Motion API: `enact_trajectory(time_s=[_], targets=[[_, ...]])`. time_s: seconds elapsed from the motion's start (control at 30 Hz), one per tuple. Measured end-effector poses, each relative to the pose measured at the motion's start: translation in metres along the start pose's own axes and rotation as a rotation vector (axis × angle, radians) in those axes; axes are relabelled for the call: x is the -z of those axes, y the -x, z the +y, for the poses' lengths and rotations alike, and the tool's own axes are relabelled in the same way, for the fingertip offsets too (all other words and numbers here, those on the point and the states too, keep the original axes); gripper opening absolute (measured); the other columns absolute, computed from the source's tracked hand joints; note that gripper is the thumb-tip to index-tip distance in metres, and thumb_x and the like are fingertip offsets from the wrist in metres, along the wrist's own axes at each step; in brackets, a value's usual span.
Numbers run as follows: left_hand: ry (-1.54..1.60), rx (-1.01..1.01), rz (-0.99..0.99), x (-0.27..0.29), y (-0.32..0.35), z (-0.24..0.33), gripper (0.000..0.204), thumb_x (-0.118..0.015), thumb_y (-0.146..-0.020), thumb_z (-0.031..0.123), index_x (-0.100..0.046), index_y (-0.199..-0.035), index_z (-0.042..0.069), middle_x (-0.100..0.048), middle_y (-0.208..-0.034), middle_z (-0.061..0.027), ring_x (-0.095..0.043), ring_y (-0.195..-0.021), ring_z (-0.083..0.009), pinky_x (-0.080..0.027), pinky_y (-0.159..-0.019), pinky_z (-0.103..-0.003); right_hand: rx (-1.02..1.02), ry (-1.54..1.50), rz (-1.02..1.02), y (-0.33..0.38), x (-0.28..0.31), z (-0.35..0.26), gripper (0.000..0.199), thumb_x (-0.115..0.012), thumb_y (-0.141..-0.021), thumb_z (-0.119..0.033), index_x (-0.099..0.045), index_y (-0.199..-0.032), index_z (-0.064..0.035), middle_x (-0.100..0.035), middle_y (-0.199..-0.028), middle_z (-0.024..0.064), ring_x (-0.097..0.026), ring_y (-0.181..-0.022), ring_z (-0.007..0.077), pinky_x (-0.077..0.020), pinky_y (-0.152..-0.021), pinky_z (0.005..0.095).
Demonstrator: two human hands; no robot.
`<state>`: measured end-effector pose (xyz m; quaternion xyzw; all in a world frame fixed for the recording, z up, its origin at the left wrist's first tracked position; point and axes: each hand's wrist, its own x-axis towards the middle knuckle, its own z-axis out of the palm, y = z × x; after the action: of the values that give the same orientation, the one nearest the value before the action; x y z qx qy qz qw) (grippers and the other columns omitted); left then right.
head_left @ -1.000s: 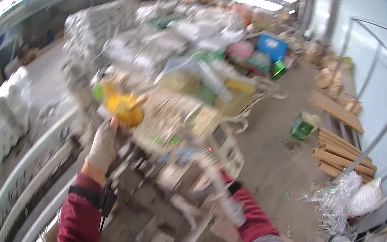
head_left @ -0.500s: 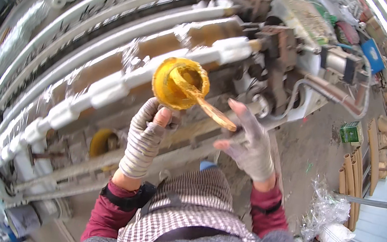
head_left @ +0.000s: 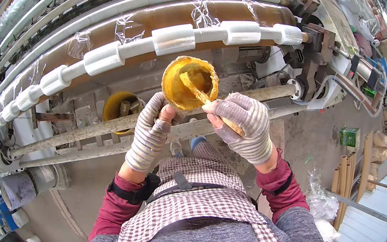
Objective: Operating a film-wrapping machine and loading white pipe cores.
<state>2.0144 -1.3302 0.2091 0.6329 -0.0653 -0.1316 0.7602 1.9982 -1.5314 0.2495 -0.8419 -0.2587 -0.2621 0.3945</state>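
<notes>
A round yellow cup (head_left: 168, 84), its inner wall coated with thick yellow stuff, is held up in front of me. My left hand (head_left: 153, 127), in a striped fingerless glove, grips it from below with the thumb toward me. Out of the cup leans a yellow-caked stick (head_left: 192, 87), like a flat brush or paddle; whether it has bristles is hidden. My right hand (head_left: 246, 124), gloved alike, pinches the stick's handle between thumb and fingers just outside the rim. The handle's bare end shows below those fingers.
Beyond the cup runs a long machine with white film rolls (head_left: 173, 40) on a shaft and a brown roller (head_left: 163, 21). A yellow bucket (head_left: 113, 108) stands below behind metal bars (head_left: 83, 132). Cardboard tubes (head_left: 342, 182) and a green box (head_left: 349, 137) are at the right.
My right hand has moved left and closed on the stick's handle, where before its fingers were spread apart beside it. The cup has shifted slightly right, and the view has moved.
</notes>
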Motion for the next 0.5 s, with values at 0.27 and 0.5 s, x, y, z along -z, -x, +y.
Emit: enact_trajectory(time_s=[0.27, 0.5], targets=[[-0.022, -0.022, -0.073, -0.009, -0.050, 0.032, 0.032, -0.055, -0.093, 0.031, -0.053, -0.107, 0.003, -0.052, -0.080, 0.0033, -0.045, -0.070, -0.0057, -0.040, -0.066, -0.020, 0.028, -0.013, 0.068, -0.035, 0.023, 0.018, 0.031, -0.073, -0.068, -0.004, -0.063, -0.097, -0.0114, -0.061, -0.071, 0.0044, -0.061, -0.059, 0.0213, -0.0482, -0.051, 0.0299], [-0.122, 0.015, -0.054, -0.034, -0.115, 0.051, 0.032, -0.052, -0.094, 0.027, -0.055, -0.115, 0.004, -0.055, -0.083, 0.0032, -0.047, -0.071, -0.0059, -0.040, -0.065, -0.021, -0.135, -0.157, 0.171, -0.063, 0.043, 0.069, 0.024, -0.070, -0.072, -0.003, -0.064, -0.094, -0.0097, -0.064, -0.078, 0.0059, -0.064, -0.065, 0.0225, -0.0515, -0.058, 0.0293]])
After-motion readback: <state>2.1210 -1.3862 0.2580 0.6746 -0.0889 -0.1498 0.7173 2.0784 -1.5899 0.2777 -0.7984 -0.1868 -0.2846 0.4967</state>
